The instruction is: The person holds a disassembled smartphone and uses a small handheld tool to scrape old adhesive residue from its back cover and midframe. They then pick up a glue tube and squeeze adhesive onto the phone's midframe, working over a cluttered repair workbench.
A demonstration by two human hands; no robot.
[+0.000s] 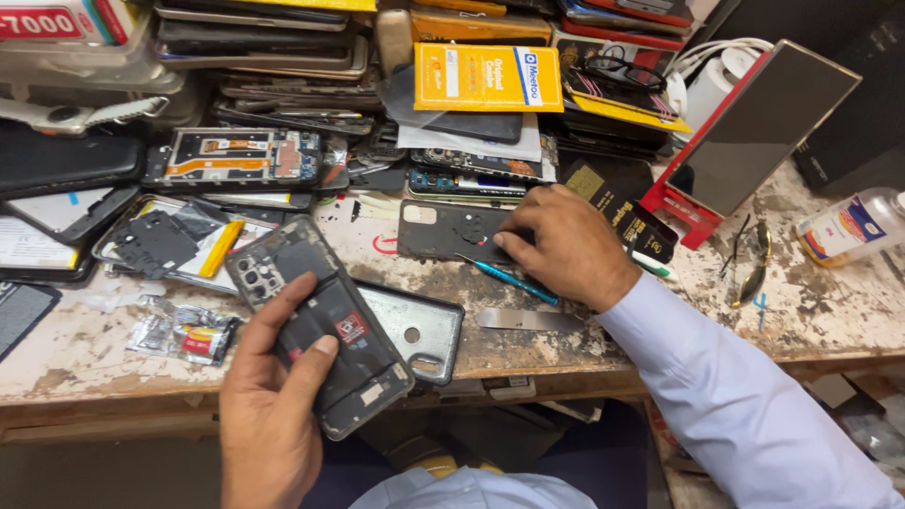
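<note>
A scarred, paint-flecked workbench (566,349) heaped with stacked phones and loose parts (283,57) fills the view from the worker's head camera. At right, a glossy panel (764,132) leans on a red stand. The left hand (269,405) rises from the near edge, palm up, fingers curled around an opened phone (320,320); the thumb presses on its exposed interior, and the handset tilts with its camera end toward the bench. Just beneath it lies a grey back cover (419,325). The right hand (566,245), in a pale blue sleeve (735,396), reaches in from the lower right, fingers bent and fingertips pressing down on a dark back panel (443,231) flat on the bench, while gripping a thin blue-handled tool (509,278) that juts from under the palm. A flat metal blade (528,319) rests near the wrist.
</note>
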